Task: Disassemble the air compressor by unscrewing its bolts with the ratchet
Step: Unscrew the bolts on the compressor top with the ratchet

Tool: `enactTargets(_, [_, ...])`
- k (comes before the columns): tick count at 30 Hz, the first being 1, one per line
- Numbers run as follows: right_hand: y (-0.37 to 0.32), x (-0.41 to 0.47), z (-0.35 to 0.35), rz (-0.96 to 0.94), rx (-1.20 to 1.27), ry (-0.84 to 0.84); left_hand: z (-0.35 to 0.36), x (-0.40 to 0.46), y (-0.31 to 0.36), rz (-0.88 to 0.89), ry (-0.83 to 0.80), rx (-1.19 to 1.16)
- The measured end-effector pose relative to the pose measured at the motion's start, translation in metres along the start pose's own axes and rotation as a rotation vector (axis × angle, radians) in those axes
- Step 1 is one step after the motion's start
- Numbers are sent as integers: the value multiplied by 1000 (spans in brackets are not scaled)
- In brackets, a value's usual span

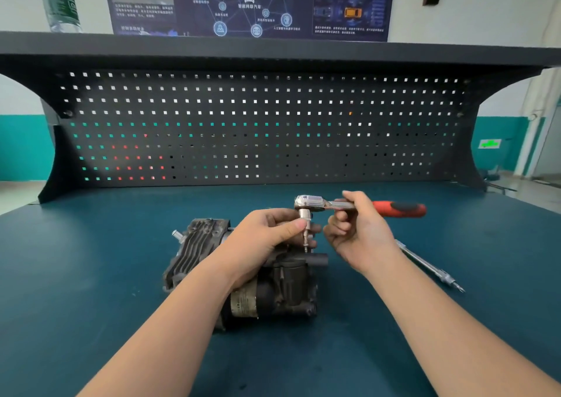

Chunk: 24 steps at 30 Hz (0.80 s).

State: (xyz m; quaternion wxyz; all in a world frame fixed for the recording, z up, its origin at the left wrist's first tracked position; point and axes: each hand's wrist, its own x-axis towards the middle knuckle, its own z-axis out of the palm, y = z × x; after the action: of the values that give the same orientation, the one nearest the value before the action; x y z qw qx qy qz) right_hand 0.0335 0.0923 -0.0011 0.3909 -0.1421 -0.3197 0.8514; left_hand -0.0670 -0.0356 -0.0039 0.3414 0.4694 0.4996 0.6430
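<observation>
From the head view, the air compressor (243, 275) lies on the blue surface (91, 275), its middle hidden behind the left forearm. Just above it, the left hand (267, 235) pinches the socket and bit (305, 225) under the ratchet (349, 205) head. The right hand (358, 229) curls round the ratchet's metal shank, covering part of it. A second metal tool (431, 267) lies well right.

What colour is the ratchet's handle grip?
Red-orange with a black inset on the chrome ratchet's handle grip, seen in the head view.
</observation>
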Motion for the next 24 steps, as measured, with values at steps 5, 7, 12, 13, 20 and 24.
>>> enactTargets(5, [-11,-30,18,-690,-607,-91,0,0,-2,13,39,-44])
enactTargets(7, [-9,-48,22,-1094,-1013,-198,2,-1,-1,42,63,11])
enactTargets(12, [-1,-61,25,-1589,-1261,-360,3,-5,1,93,122,156])
enactTargets(13, [-3,-59,22,-1454,-1185,-340,2,-4,0,86,118,130])
enactTargets(20, [-10,-8,6,-164,-141,-102,5,0,4,-9,38,-51])
enactTargets(24, [5,4,-3,90,26,-84,11,1,3,-14,144,24])
